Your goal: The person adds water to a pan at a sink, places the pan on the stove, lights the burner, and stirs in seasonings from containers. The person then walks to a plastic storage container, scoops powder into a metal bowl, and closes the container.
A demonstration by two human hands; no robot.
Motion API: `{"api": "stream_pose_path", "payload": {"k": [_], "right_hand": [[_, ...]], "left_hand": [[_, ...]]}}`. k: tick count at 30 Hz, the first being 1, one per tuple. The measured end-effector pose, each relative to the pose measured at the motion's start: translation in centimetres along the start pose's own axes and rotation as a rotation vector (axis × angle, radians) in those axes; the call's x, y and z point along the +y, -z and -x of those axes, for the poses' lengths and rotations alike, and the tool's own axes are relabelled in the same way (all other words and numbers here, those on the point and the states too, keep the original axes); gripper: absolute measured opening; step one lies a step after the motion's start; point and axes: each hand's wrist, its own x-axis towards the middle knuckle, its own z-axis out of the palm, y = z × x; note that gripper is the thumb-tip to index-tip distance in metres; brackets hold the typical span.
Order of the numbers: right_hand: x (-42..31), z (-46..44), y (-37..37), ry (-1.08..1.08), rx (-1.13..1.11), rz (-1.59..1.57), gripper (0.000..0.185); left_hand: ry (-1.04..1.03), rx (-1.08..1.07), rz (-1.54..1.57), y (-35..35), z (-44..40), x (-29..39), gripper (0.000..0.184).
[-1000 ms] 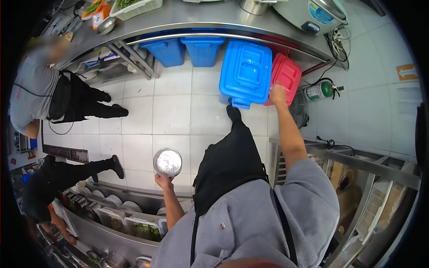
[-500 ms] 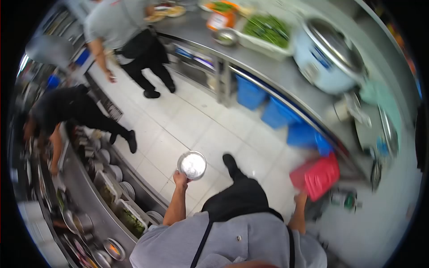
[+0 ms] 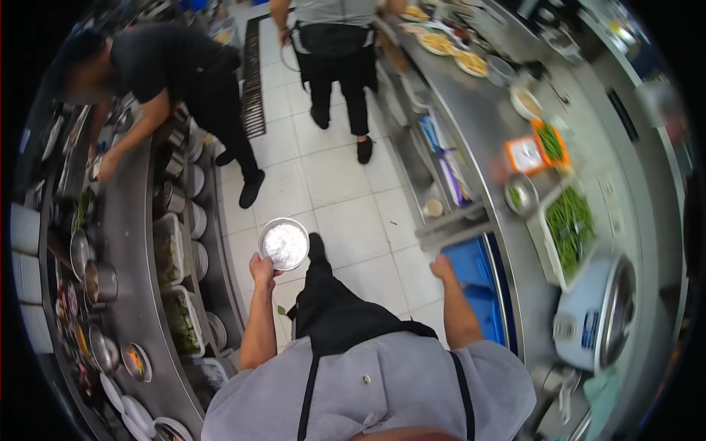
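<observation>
My left hand (image 3: 262, 270) grips a round metal bowl (image 3: 306, 246) by its near left rim, in front of my body over the floor. White powdery contents (image 3: 285, 245) fill the bottom of the bowl. On the other side, my right hand (image 3: 441, 268) hangs with its fingers curled in and nothing visible in them. It is nearest to the blue bins (image 3: 468, 263) under the right counter, and I see no contact with them.
A co-worker (image 3: 180, 66) bends over the left counter (image 3: 136, 242); another person (image 3: 337, 51) stands ahead by the right counter (image 3: 452, 81). That counter bears plates of food, a tray of green beans (image 3: 568, 228) and a rice cooker (image 3: 596, 312). A floor drain (image 3: 253, 81) runs ahead.
My view has turned right-side counter alongside me, and I am farther along the aisle. The bowl stays in my left hand. The red container near my right hand has left view.
</observation>
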Motion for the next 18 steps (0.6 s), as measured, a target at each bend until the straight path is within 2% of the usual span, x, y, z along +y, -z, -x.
{"api": "stream_pose_path", "payload": {"k": [1,2,4,6,8,10,12,14,15,18], "right_hand": [[-2.3,-4.4,1.9,0.054,0.113,-0.085,0.037],[-5.8,-7.1,3.8,0.080,0.103,-0.074,0.037],[-11.9,-11.4,8.5,0.102,0.206,-0.266,0.037],[-15.1,-14.5,8.8,0.093,0.150,-0.280,0.038],[-14.6,-19.7,5.8,0.260,0.024,-0.077,0.038],[-18.6,-18.3,8.6,0.114,-0.062,-0.075,0.038],[-16.8,-20.8,6.1,0.072,-0.117,-0.073,0.038],[-17.9,-21.0,8.5,-0.137,-0.353,-0.297,0.035],[-18.0,-21.8,9.2,-0.206,-0.417,-0.346,0.034],[-17.2,-27.8,10.5,-0.176,-0.444,-0.303,0.031]], "left_hand": [[-0.002,0.010,0.005,0.1,-1.9,0.9,0.019],[0.003,0.037,0.018,0.1,-3.7,1.9,0.019],[0.027,0.045,0.023,-1.6,-7.5,4.9,0.019],[0.050,0.066,0.037,-2.9,-11.8,7.4,0.018],[0.077,0.027,-0.089,-4.9,-16.1,10.4,0.018],[0.080,0.005,-0.078,-7.5,-19.4,14.1,0.019],[0.083,0.022,-0.026,-10.3,-22.8,17.0,0.022],[0.068,0.025,-0.057,-12.8,-27.7,18.3,0.025],[0.137,0.026,-0.029,-14.1,-30.5,18.7,0.027],[0.221,0.053,0.080,-18.7,-37.1,22.4,0.029]]}}
